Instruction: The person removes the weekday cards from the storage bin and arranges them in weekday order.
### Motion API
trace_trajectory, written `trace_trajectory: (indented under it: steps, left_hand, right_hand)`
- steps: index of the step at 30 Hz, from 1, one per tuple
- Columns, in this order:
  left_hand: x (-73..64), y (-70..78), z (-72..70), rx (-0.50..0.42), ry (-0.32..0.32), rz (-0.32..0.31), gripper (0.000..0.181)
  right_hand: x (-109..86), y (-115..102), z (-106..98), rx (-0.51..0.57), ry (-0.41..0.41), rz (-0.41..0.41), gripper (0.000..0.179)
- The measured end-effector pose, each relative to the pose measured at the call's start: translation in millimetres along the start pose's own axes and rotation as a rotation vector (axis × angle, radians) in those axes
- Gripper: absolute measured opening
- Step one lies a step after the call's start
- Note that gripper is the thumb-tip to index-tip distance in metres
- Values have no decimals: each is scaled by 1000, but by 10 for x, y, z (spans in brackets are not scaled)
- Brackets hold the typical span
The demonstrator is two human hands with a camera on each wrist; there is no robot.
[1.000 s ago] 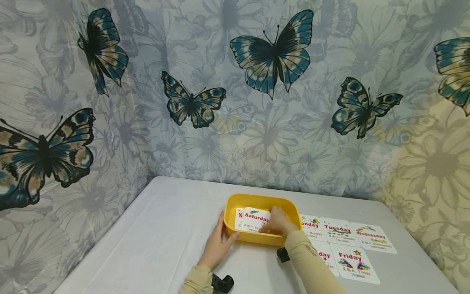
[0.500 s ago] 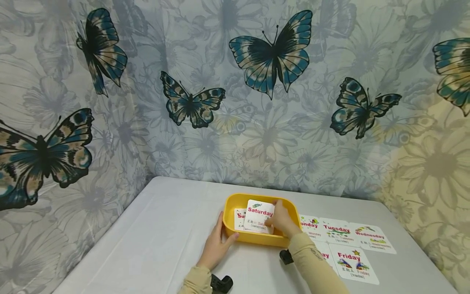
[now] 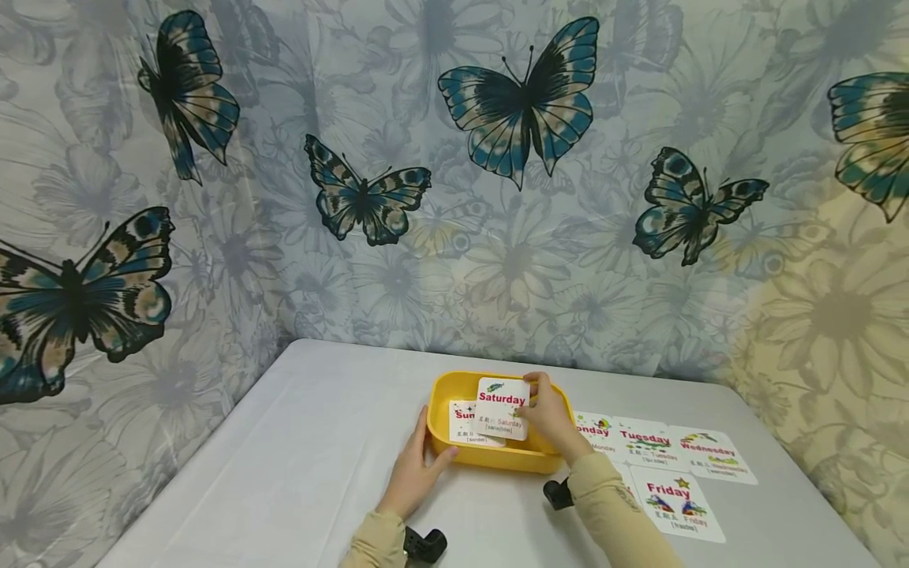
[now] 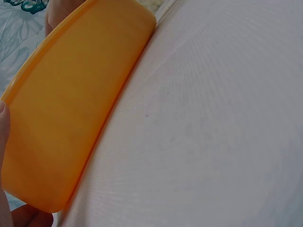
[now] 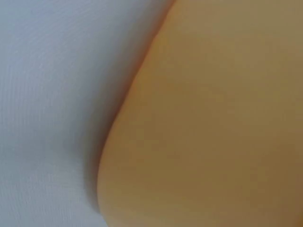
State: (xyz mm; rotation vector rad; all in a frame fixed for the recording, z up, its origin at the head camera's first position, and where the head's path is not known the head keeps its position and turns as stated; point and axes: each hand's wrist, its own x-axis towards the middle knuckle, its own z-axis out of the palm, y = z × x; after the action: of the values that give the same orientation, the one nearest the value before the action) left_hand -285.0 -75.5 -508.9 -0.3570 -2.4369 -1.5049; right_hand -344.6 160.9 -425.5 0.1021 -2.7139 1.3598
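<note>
My right hand point(image 3: 551, 412) pinches the right edge of a white "Saturday" flashcard point(image 3: 501, 410) between thumb and fingers. The card is tilted up over a yellow plastic box point(image 3: 490, 457). Beneath it a "Sunday" flashcard point(image 3: 461, 430) lies in the box, partly covered. My left hand point(image 3: 413, 479) holds the box at its near left corner, thumb on the front wall and fingers along the left end. In the left wrist view, the box wall point(image 4: 80, 94) slants across the left half, with the thumb point(image 4: 4, 120) against it. The right wrist view shows mostly the box's outer wall point(image 5: 203, 132).
Right of the box, flashcards lie on the white table point(image 3: 284, 465) in two rows. Monday point(image 3: 595, 427), Tuesday point(image 3: 645, 443) and Wednesday point(image 3: 713, 455) form the back row. Friday point(image 3: 678, 503) is in front, beside a card mostly hidden by the right sleeve.
My right hand has lifted the Saturday card from lying in the box to a raised, tilted position, uncovering more of the Sunday card. The left hand has stayed on the box.
</note>
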Motion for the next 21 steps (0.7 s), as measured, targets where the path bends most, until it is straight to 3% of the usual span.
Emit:
trace_trajectory:
  steps: [5,11,16,21]
  left_hand:
    - [-3,-7,-8,4,-3,-9,92]
    - [-3,-10,-16,8,-4,-14,92]
    - [-2,-21,-22,5,2,-8,91]
    - [4,-32,-11,0,-9,-4,91]
  right_hand:
    - [-62,-18,-117,55,54,-51,55]
    - [-196,-53,-290,188,95,-5,57]
    - [-363,-8,-439,284,85,24,60]
    - [-578,170,-621,325,56,51,61]
